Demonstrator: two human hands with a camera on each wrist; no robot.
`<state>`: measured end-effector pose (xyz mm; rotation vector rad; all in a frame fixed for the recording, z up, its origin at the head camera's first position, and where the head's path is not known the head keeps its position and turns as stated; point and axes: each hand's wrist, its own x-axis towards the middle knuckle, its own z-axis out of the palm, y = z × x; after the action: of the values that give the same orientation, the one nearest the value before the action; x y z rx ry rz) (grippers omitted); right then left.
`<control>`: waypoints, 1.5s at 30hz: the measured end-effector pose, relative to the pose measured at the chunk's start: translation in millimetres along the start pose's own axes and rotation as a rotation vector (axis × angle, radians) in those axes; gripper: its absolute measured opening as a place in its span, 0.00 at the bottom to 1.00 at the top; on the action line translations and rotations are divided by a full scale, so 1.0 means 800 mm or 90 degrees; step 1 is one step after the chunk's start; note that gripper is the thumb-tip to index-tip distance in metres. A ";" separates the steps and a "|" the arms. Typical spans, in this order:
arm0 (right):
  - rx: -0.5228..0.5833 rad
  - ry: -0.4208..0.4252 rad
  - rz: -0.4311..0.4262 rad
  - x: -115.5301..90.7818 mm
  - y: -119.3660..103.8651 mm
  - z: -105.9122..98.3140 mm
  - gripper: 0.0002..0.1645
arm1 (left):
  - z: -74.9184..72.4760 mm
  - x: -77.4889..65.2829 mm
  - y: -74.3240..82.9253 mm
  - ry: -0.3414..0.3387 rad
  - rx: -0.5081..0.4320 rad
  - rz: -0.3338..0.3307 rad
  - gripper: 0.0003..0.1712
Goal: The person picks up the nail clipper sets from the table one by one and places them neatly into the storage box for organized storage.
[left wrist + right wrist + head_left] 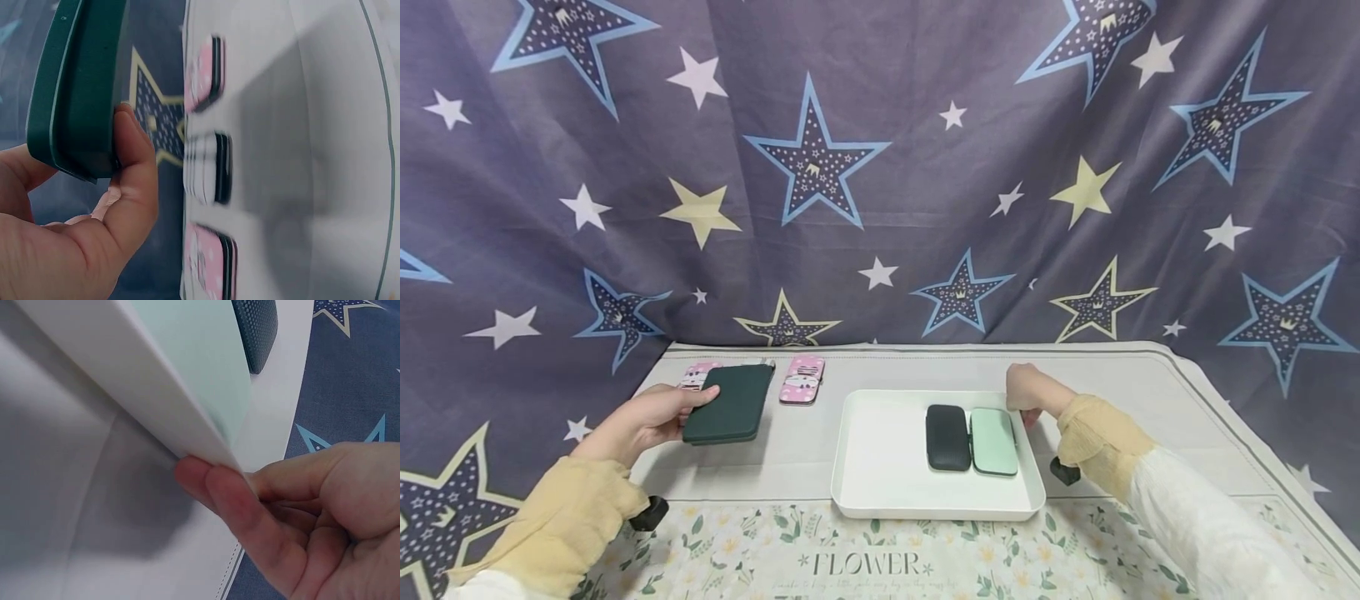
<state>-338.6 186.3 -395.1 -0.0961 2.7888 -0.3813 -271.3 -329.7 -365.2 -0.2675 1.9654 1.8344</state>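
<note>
My left hand (651, 418) grips a dark green flat case (730, 404) by its left side, thumb on top and fingers beneath. In the left wrist view the case's rounded edge (90, 94) hangs clear of the tablecloth. At the right, my right hand (1033, 393) pinches the right rim of a white tray (880, 454); its fingertips (231, 497) lie against the outer wall. Inside the tray, at the right, a black case (947, 437) and a mint green case (994, 442) lie side by side.
Near the table's back edge lie two pink patterned cases, one (801, 380) in the open and one (698, 375) partly behind the green case. A white plaid case (206, 167) lies between them. A star-printed curtain (880, 208) hangs behind; a floral cloth (737, 550) covers the front.
</note>
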 end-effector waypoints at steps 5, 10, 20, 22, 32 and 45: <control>0.014 -0.004 0.002 0.000 -0.001 -0.001 0.15 | 0.032 0.000 0.010 0.000 -0.011 0.011 0.19; 0.006 0.000 -0.001 -0.003 -0.002 -0.002 0.14 | 0.063 0.002 0.014 -0.003 -0.003 0.031 0.26; -0.021 0.009 -0.014 -0.002 -0.003 -0.002 0.09 | 0.124 0.007 0.023 -0.003 0.018 0.056 0.32; -0.022 0.008 -0.013 -0.001 -0.003 -0.002 0.09 | 0.135 0.011 0.022 -0.009 0.025 0.062 0.32; -0.031 0.009 -0.009 0.000 -0.003 -0.002 0.06 | 0.184 0.036 0.016 0.020 0.073 0.072 0.25; -0.032 0.006 -0.009 -0.004 -0.005 -0.002 0.10 | 0.234 0.064 0.011 0.029 0.092 0.052 0.18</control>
<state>-336.4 183.4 -391.5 -0.1263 2.8088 -0.3165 -286.9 -137.0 -384.5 -0.1880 2.1584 1.7390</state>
